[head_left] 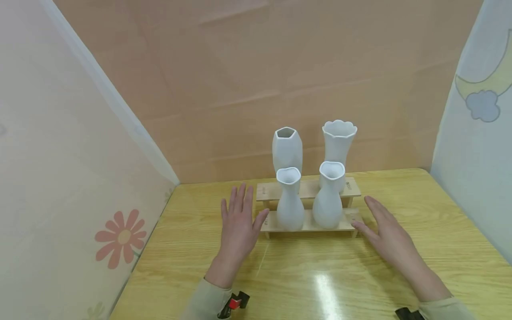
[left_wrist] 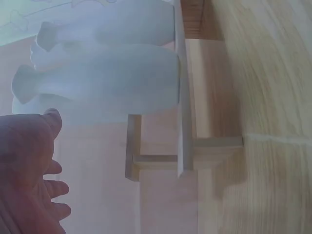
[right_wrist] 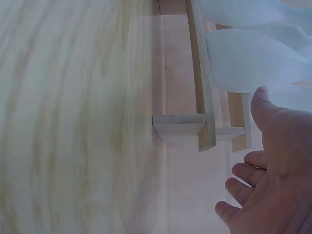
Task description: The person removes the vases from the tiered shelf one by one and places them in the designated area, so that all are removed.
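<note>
White vases (head_left: pixel 290 213), four in all, stand on a two-step wooden rack (head_left: pixel 269 192) on the table (head_left: pixel 180 266), the front pair partly blocking our view of the back pair. Our left hand (head_left: pixel 240 229) and right hand (head_left: pixel 392 238) flank the rack, fingers loosely extended, thumbs apart from them; we cannot tell whether either thumb touches it. We see a brown sheet (head_left: pixel 240 80) behind and a flowered wall (head_left: pixel 72 169) at left.

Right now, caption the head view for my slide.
Left hand and right hand flank four white vases on a two-tier wooden stand.
</note>
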`<state>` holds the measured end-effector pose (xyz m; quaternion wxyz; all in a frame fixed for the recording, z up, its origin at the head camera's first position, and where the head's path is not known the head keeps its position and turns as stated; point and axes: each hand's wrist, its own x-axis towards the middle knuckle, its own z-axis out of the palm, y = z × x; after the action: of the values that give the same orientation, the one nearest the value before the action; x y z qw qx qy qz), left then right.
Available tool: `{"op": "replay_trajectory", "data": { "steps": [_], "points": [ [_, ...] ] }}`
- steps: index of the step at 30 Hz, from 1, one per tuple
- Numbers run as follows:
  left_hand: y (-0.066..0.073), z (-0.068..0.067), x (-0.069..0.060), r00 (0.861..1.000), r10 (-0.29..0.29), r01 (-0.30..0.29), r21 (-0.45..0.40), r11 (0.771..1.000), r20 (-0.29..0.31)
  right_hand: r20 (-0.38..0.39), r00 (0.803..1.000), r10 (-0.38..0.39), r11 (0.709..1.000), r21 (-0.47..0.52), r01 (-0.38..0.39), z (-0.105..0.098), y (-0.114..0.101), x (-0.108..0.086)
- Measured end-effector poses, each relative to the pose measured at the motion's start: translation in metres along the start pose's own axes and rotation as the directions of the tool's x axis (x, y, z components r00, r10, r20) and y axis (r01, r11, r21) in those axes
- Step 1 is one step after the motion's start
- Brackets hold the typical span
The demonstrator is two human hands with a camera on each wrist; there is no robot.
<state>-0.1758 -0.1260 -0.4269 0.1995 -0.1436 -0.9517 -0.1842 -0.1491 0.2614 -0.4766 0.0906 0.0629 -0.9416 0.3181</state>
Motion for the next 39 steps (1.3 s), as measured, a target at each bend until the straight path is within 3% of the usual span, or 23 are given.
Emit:
{"op": "replay_trajectory", "data": {
  "steps": [17, 25, 35, 39],
  "points": [
    [0.027, -0.008, 0.007, 1.000, -0.024, 0.025, -0.191, 0.981, 0.007, 0.077, 0.995, 0.069, 0.974, 0.210, -0.083, 0.004, 0.015, 0.006],
    [0.036, -0.007, 0.010, 1.000, 0.003, -0.005, -0.238, 0.971, -0.006, 0.132, 0.990, 0.058, 0.935, 0.340, -0.100, 0.011, 0.021, 0.011],
    [0.049, -0.007, 0.014, 1.000, 0.003, 0.001, -0.320, 0.947, 0.009, 0.145, 0.988, 0.057, 0.918, 0.381, -0.109, 0.020, 0.027, 0.014],
    [0.053, -0.007, 0.016, 1.000, -0.007, 0.012, -0.360, 0.933, 0.015, 0.171, 0.984, 0.051, 0.886, 0.446, -0.123, 0.023, 0.028, 0.014]
  ]
}}
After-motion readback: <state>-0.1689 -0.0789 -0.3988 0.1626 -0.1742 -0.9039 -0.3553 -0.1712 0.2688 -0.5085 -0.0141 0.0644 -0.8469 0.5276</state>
